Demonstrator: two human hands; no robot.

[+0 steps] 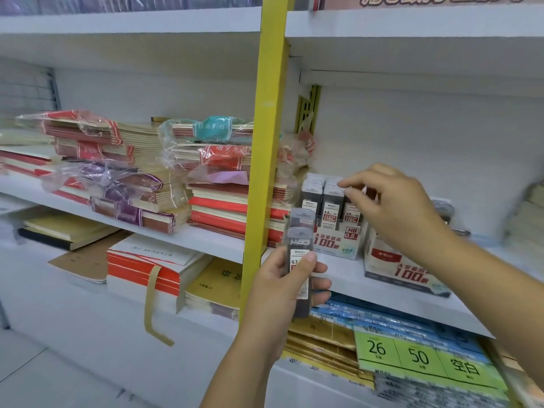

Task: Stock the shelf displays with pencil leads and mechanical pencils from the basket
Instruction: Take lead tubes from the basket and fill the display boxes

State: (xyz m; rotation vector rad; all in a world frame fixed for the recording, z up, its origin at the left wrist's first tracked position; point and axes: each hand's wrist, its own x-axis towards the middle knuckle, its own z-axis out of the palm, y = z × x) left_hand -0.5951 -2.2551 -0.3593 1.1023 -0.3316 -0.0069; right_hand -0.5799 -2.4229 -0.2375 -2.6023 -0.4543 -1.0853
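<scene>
My left hand [282,287] grips a small stack of dark pencil lead cases [300,248] marked 0.7, held upright in front of the yellow shelf post. My right hand [391,201] reaches over the lead display box [335,245] marked HB 0.5 on the middle shelf. Its fingertips pinch the top of a lead case [351,212] standing in the box's right column. Rows of grey-capped lead cases [321,195] fill the box. A second display box [403,266] sits to the right, partly hidden by my right forearm. No basket is in view.
The yellow upright post [266,136] divides the shelving. Bundles of wrapped notebooks [123,172] crowd the left shelf, with red-edged books [235,213] stacked beside the post. Below lie paper packs and a green price label [418,354]. A metal object [444,210] stands behind my right wrist.
</scene>
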